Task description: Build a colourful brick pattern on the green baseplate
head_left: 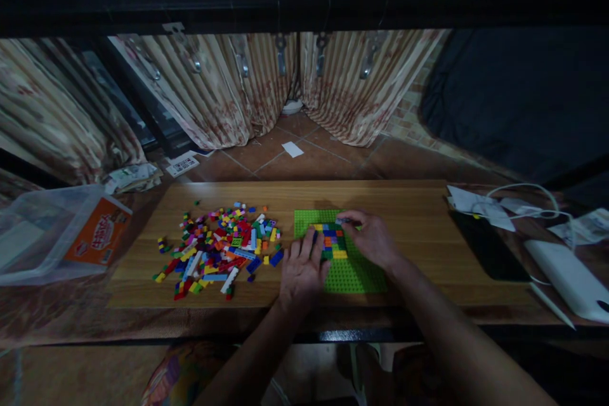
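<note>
A green studded baseplate lies on the wooden board, with a low block of multicoloured toy bricks built on it. My left hand rests palm down over the plate's left side, fingers stretched out and touching the left edge of the built bricks. At the block's far right corner, my right hand pinches a small light-coloured toy brick between thumb and fingers. Its exact shape is too small to make out. Left of the plate spreads a loose pile of toy bricks in many colours and sizes.
The wooden board carries the plate and pile. A clear plastic bin with an orange label stands at the left. On the right are a dark flat pad, a white device, a white pen and a white cable.
</note>
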`<state>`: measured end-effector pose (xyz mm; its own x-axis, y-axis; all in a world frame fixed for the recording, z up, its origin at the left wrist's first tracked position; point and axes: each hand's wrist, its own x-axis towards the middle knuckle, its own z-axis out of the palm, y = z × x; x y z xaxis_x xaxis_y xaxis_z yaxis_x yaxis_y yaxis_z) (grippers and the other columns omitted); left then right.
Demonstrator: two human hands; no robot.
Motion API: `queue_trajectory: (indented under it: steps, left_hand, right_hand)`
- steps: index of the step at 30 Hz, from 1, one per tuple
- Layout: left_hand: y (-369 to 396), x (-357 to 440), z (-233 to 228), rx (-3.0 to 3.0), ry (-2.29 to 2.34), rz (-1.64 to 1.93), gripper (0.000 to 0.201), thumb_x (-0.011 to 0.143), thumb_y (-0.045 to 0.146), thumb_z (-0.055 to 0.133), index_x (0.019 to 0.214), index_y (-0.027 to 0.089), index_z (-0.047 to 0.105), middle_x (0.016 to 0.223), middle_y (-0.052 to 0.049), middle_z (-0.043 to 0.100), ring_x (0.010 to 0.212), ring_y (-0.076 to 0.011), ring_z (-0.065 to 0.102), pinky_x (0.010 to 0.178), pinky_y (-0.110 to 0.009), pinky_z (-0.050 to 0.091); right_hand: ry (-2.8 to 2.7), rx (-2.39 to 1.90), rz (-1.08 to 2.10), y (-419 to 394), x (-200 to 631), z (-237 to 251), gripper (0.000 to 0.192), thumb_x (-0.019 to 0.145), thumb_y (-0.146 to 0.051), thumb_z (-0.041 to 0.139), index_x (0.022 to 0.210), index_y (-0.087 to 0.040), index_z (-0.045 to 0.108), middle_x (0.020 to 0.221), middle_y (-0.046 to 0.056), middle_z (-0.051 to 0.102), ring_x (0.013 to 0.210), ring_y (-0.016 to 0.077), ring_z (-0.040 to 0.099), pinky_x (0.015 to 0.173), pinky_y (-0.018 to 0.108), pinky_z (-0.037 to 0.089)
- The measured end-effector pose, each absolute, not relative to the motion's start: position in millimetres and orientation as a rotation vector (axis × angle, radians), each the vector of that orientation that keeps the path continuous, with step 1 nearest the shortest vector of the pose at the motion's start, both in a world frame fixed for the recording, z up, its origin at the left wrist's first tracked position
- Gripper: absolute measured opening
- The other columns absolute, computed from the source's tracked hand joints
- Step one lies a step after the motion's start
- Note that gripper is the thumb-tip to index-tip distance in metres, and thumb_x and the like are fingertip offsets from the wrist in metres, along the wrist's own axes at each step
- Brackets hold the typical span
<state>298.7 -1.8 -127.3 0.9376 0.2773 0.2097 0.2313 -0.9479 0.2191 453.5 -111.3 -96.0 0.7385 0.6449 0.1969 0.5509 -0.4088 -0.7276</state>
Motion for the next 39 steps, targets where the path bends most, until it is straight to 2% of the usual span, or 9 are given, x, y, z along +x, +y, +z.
queue_trajectory:
  steps: [5,13,17,23,31,39]
  left_hand:
    - [0,302,-129,2.859,0.275,0.338,0.052,0.089,0.039,0.047,0.136,0.018,0.044,0.143,-0.008,0.045,0.131,-0.0293,0.037,0.104,-0.053,0.034]
    - [2,306,-121,2.888,0.211,0.345,0.046,0.092,0.037,0.041,0.132,0.016,0.048,0.139,-0.009,0.049,0.129,-0.0276,0.040,0.111,-0.060,0.015]
    - [-1,306,-120,2.880,0.220,0.342,0.047,0.091,0.039,0.040,0.132,0.015,0.047,0.140,-0.010,0.047,0.129,-0.0291,0.039,0.110,-0.064,0.012]
    - [-1,301,-124,2.806,0.230,0.334,0.051,0.090,0.038,0.042,0.136,0.016,0.042,0.143,-0.009,0.043,0.131,-0.0292,0.036,0.109,-0.063,0.017]
    - [-3,297,-127,2.666,0.399,0.362,0.060,0.083,0.031,0.053,0.136,0.008,0.038,0.140,-0.018,0.044,0.131,-0.0293,0.037,0.109,-0.050,0.027]
    - [-2,297,-120,2.547,0.438,0.368,0.066,0.081,0.027,0.055,0.140,0.010,0.031,0.134,-0.015,0.049,0.124,-0.0295,0.042,0.106,-0.046,0.032]
  right_hand:
    - [-0.885,-2.099,0.146,-114,458,-100,0.021,0.080,-0.019,0.053,0.092,-0.021,0.070,0.095,0.004,0.071,0.087,0.0183,0.066,0.086,0.035,0.049]
    - [-0.763,-1.963,0.227,-114,461,-104,0.019,0.076,-0.021,0.058,0.091,-0.022,0.070,0.093,0.003,0.072,0.085,0.0181,0.066,0.083,0.033,0.051]
    - [-0.722,-1.917,0.250,-110,458,-108,0.017,0.075,-0.024,0.060,0.088,-0.021,0.071,0.092,0.004,0.072,0.085,0.0189,0.066,0.083,0.034,0.051]
    - [-0.760,-1.982,0.272,-108,451,-108,0.021,0.077,-0.024,0.057,0.093,-0.021,0.070,0.095,0.004,0.072,0.086,0.0183,0.066,0.085,0.036,0.051]
    - [-0.928,-2.059,0.193,-99,455,-107,0.024,0.081,-0.018,0.052,0.097,-0.023,0.068,0.099,0.003,0.070,0.092,0.0175,0.065,0.089,0.036,0.049]
    - [-0.992,-2.092,0.183,-98,457,-115,0.024,0.080,-0.016,0.052,0.097,-0.022,0.068,0.100,0.004,0.070,0.092,0.0186,0.064,0.089,0.037,0.049]
